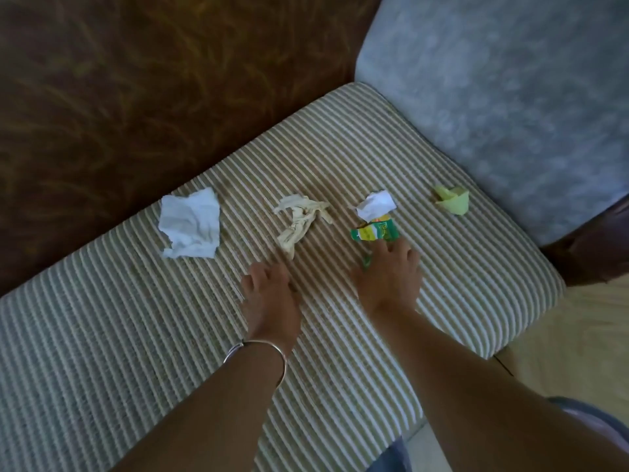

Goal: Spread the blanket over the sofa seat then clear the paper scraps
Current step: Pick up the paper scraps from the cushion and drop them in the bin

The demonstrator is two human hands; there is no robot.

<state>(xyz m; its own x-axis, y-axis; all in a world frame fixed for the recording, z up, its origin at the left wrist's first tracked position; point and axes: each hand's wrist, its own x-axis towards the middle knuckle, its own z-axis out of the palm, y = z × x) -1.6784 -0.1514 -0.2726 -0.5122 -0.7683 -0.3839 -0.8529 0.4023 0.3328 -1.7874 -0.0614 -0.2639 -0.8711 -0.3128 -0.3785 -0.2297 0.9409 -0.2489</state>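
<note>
Right fingers [396, 247] on green wrapper [374, 231]

Five paper scraps [190, 223] [299, 219] [376, 204] [374, 231] [452, 199], one blanket [136, 335], two hands [269, 287] [388, 277].

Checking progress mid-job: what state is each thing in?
Striped blanket: spread over the seat.
White tissue: crumpled, untouched.
Beige paper: twisted, untouched.
Small white scrap: crumpled, beside the wrapper.
Green wrapper: touched by right hand, grip unclear.
Pale green scrap: untouched.
Left hand: empty, loosely curled.
</note>
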